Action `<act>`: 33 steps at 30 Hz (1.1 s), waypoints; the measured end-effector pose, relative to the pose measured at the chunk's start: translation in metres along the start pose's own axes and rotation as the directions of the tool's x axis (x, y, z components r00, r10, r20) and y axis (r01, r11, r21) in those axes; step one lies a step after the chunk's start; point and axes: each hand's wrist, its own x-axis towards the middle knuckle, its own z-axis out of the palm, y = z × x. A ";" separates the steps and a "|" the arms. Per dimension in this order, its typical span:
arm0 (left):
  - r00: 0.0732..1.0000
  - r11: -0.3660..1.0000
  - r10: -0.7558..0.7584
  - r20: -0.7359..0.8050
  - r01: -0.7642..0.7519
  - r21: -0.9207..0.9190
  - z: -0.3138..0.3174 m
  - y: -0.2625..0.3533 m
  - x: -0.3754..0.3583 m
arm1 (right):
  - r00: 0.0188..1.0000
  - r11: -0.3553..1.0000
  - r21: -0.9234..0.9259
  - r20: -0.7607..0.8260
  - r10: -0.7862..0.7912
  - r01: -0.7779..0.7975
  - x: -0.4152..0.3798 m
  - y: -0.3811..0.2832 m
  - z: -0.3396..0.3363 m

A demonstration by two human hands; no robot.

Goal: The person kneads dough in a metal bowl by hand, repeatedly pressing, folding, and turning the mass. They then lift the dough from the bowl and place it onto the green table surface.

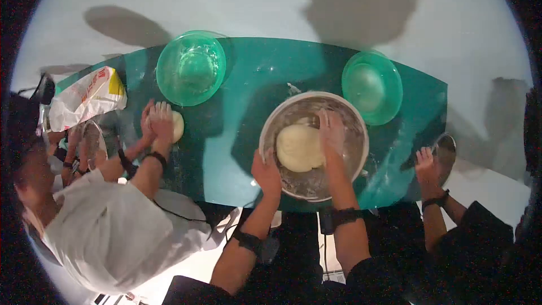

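Observation:
A wide metal bowl (359, 161) stands near the front edge of the green table, with a smooth pale lump of dough (296, 148) inside. My left hand (266, 174) is closed on the bowl's left rim, fingers at the wall. Inside the bowl, my right hand (332, 135) lies along the right side of the dough, its fingers stretched toward the bowl's far wall. Flour or dough residue coats the inner wall.
Two green translucent basins (192, 68) (372, 87) stand behind. At left, a co-worker's hands (158, 121) press another dough (178, 126) near a white bag (87, 99). At right, another person's hand (427, 166) is beside a bowl (445, 158).

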 end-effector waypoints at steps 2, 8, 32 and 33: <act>0.990 0.981 -0.075 -0.121 0.052 -0.185 0.005 -0.008 -0.021 | 1.000 0.989 -0.142 0.007 -0.030 0.031 -0.017 0.030 -0.019; 0.977 0.967 -0.167 0.135 0.189 -0.174 -0.007 -0.023 0.024 | 0.890 0.906 0.125 0.281 0.359 -0.405 -0.030 0.080 -0.014; 0.870 0.872 -0.489 -0.061 0.490 -0.006 0.014 0.057 0.035 | 0.984 0.937 -0.343 -0.176 0.008 -0.069 0.041 -0.082 0.090; 0.857 0.858 -0.512 -0.056 0.514 0.026 0.013 0.054 0.034 | 0.976 0.944 -0.327 -0.218 -0.027 -0.047 0.046 -0.077 0.094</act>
